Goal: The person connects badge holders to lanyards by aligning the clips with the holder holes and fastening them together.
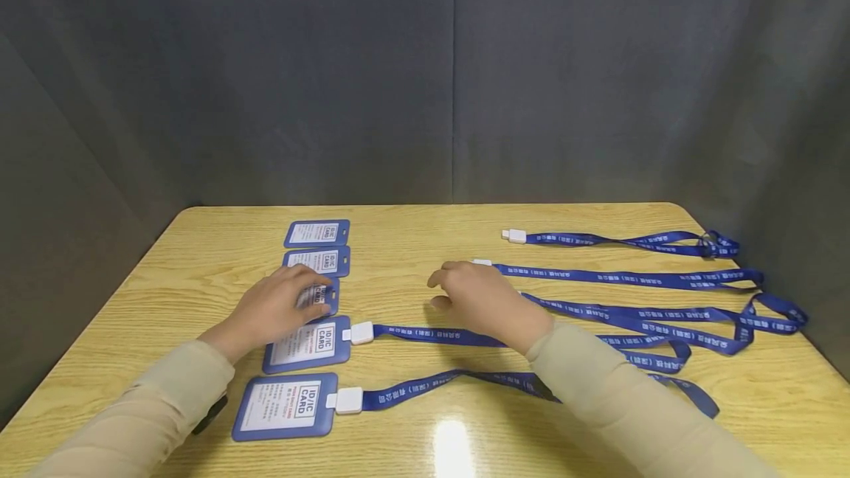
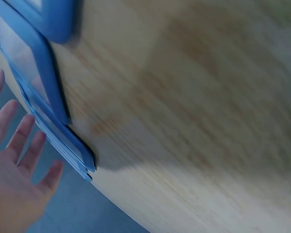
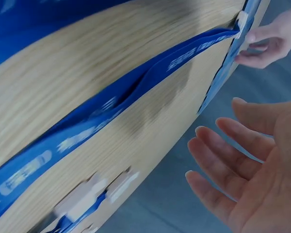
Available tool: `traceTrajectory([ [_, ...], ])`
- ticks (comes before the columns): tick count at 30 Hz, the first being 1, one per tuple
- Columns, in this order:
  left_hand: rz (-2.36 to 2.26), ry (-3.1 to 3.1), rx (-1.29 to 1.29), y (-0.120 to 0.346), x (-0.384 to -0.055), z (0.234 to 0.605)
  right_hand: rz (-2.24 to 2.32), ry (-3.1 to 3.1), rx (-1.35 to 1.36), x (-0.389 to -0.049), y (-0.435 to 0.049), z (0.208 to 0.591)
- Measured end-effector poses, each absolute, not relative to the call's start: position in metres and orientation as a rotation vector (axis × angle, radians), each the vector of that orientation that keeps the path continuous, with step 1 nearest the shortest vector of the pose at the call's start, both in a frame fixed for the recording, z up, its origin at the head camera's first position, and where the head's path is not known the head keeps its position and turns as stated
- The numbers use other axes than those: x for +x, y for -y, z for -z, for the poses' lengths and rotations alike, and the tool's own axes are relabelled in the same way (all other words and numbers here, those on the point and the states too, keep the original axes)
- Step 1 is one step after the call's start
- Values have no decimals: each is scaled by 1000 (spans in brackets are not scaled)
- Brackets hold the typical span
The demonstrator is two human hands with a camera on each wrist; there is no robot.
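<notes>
My left hand (image 1: 268,312) hovers over the third ID card holder (image 1: 333,296) from the back, covering much of it. Its fingers are spread and loosely bent, with nothing between them in the left wrist view. My right hand (image 1: 488,301) is above the table beside a blue lanyard (image 1: 624,276) and its white clip (image 1: 482,262). In the right wrist view this hand's fingers are relaxed and hold nothing. Two nearer card holders (image 1: 307,345), (image 1: 285,406) are joined to lanyards by white clips (image 1: 361,333), (image 1: 349,400). Another lanyard (image 1: 564,305) runs partly under my right hand.
Two more card holders (image 1: 317,233), (image 1: 332,261) lie at the back left of the wooden table (image 1: 412,242). A further lanyard (image 1: 598,240) with a white clip (image 1: 514,236) lies at the back right. A grey curtain (image 1: 332,80) hangs behind the table.
</notes>
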State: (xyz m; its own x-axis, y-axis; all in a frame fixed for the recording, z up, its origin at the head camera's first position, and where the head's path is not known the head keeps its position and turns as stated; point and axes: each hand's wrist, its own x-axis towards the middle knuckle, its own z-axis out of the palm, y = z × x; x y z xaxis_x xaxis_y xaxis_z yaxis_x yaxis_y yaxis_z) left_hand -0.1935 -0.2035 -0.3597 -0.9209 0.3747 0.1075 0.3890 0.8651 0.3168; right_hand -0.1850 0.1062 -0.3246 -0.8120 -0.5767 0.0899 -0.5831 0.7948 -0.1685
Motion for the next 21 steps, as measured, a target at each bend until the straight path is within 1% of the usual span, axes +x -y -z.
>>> traceTrajectory([
  [10, 451, 3058, -558, 201, -199, 368, -140, 2922, 897, -187, -145, 333],
  [21, 442, 3092, -522, 190, -199, 364, -157, 2887, 867, -187, -182, 346],
])
